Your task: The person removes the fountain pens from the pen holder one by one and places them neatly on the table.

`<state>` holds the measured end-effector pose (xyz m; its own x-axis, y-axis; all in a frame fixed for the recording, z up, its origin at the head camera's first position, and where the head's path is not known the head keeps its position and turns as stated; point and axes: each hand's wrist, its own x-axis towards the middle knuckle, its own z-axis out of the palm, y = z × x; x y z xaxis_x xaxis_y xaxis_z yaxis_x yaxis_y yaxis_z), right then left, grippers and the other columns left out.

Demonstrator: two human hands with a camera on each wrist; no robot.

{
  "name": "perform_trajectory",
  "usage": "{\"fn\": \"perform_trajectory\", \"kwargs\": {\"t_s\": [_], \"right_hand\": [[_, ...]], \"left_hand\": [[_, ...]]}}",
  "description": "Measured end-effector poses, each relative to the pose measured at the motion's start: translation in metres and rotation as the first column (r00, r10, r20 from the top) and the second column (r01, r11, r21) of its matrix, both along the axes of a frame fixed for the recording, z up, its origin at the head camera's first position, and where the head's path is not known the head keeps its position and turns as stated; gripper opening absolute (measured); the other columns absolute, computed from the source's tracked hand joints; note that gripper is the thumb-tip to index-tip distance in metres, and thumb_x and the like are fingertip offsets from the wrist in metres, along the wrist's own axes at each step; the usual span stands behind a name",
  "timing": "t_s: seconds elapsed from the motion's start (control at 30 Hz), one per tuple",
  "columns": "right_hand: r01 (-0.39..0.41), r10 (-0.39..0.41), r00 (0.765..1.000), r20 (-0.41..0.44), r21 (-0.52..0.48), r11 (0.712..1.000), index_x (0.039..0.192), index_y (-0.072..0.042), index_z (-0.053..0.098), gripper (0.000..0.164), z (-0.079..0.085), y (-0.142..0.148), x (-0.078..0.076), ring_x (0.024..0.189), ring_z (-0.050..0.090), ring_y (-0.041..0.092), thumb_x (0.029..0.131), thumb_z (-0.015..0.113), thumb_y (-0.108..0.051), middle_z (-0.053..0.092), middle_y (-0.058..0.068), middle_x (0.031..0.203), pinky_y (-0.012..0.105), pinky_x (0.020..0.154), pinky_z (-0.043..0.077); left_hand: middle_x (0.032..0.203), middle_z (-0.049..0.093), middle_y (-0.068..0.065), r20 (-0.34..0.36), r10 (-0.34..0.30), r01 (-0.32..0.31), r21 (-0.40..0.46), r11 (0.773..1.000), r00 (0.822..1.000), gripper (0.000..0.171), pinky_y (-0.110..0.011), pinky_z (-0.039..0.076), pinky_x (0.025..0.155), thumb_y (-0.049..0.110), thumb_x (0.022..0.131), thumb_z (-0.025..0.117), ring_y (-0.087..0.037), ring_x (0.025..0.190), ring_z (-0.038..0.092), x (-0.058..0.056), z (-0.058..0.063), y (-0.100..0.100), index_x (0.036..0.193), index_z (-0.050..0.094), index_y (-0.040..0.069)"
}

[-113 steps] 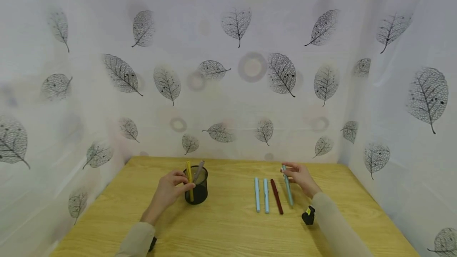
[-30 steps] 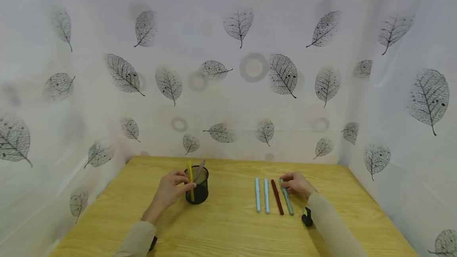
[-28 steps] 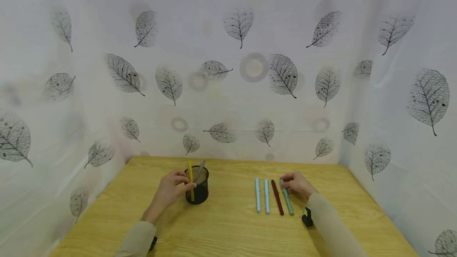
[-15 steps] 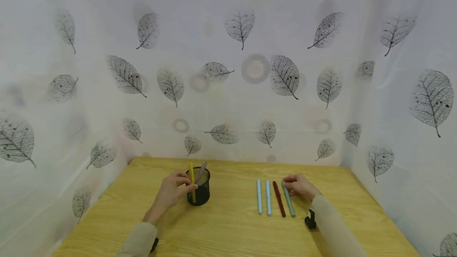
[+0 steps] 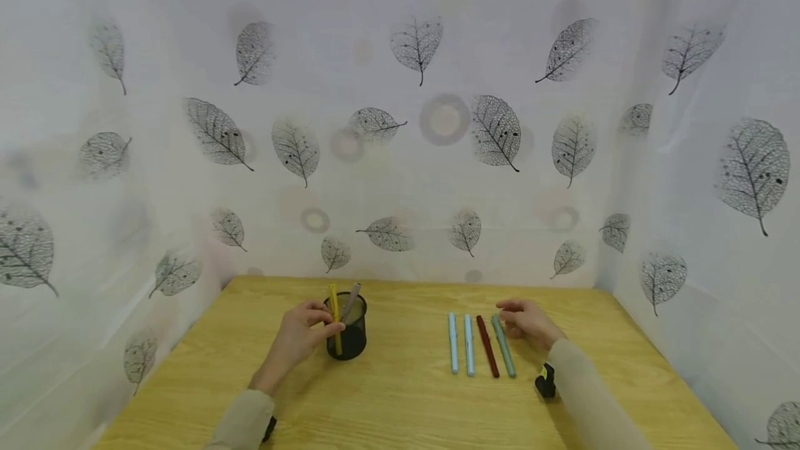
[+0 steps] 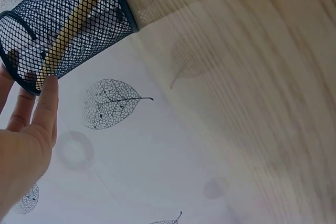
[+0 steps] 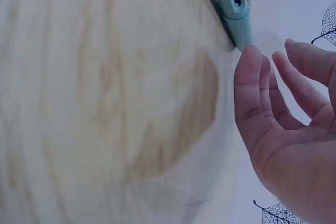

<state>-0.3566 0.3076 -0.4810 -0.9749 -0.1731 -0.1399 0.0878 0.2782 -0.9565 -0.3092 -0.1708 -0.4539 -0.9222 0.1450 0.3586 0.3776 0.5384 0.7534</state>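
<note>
The left hand (image 5: 294, 339) grips the cup (image 5: 354, 340) at nine o'clock. The right hand (image 5: 528, 323), loosely parted, holds nothing, just beside the green pen (image 5: 504, 348), at the cup's three o'clock; lifting straight up should avoid nudging it.

Pale-blue pens (image 5: 469, 344): two. Red pen (image 5: 487, 346), green pen (image 5: 503, 346), yellow pen (image 5: 335, 305), grey pen (image 5: 352, 301), mesh cup (image 5: 354, 340): one each.

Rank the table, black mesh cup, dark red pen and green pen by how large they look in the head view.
1. Table
2. Black mesh cup
3. Dark red pen and green pen: they look too alike to rank.
</note>
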Motion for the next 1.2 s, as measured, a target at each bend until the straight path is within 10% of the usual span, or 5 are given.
{"fn": "perform_trajectory", "kwargs": {"t_s": [0.27,1.2], "right_hand": [[0.074,-0.066,0.992,-0.106,0.072,0.995,0.138,0.008,0.047,0.042,0.009,-0.01,-0.001,0.098,0.063,0.027,0.103,0.05,-0.015,0.054,0.029,0.13,0.037,0.08,0.057],[-0.021,0.022,0.978,-0.209,0.004,1.0,0.13,0.006,0.057,0.035,0.026,-0.076,-0.014,0.102,0.061,0.039,0.101,0.055,-0.013,0.062,0.026,0.119,0.045,0.081,0.058]], "left_hand": [[0.096,0.06,-0.002,-0.009,-0.01,0.011,0.019,1.0,1.0,0.015,-0.044,0.057,0.085,0.024,0.079,0.082,-0.029,0.101,0.067,0.0,0.001,-0.001,0.074,0.073,0.014],[0.097,0.059,-0.001,0.002,0.009,-0.009,-0.006,1.0,1.0,0.016,-0.037,0.057,0.083,0.027,0.08,0.082,-0.028,0.102,0.068,0.001,0.002,-0.002,0.074,0.073,0.015]]}}
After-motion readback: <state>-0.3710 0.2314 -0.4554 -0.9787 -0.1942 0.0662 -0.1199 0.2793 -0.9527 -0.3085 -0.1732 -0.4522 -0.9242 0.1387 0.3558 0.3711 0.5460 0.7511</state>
